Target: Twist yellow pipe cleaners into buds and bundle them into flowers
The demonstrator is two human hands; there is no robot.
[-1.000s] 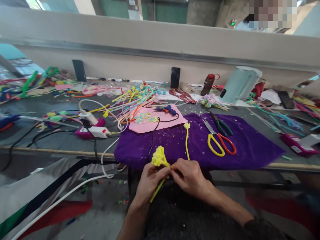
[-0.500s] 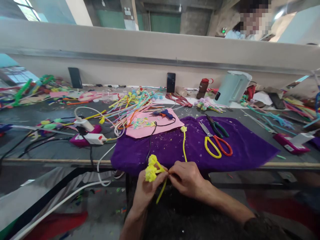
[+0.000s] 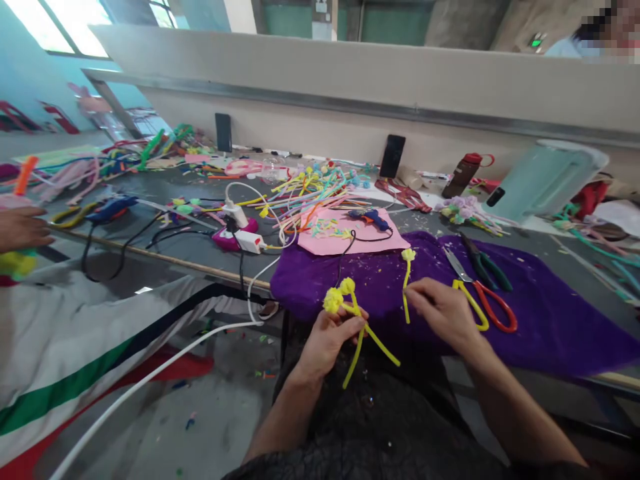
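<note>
My left hand (image 3: 327, 340) pinches two yellow pipe-cleaner flowers (image 3: 341, 297) just above my lap. Their fluffy heads point up and left, and the stems cross and hang below the fingers. Another yellow pipe-cleaner flower (image 3: 407, 270) is at the purple cloth (image 3: 370, 287), head away from me. Its stem meets the closed thumb and fingertips of my right hand (image 3: 440, 310). Beside that hand lie scissors (image 3: 475, 293) with one yellow and one red handle, and dark green pliers (image 3: 485, 263).
A blue glue gun (image 3: 373, 220) rests on pink paper (image 3: 350, 247) with small cut pieces. Behind are loose pipe cleaners (image 3: 320, 193), a phone (image 3: 393, 157), a bottle (image 3: 463, 175) and a pale kettle (image 3: 547, 180). Power strips (image 3: 240, 239) trail cords leftward. Another person's hand (image 3: 23, 230) is at far left.
My right hand has left my left hand and moved out to the single flower's stem. The two stems in my left hand now show apart. The view has swung left.
</note>
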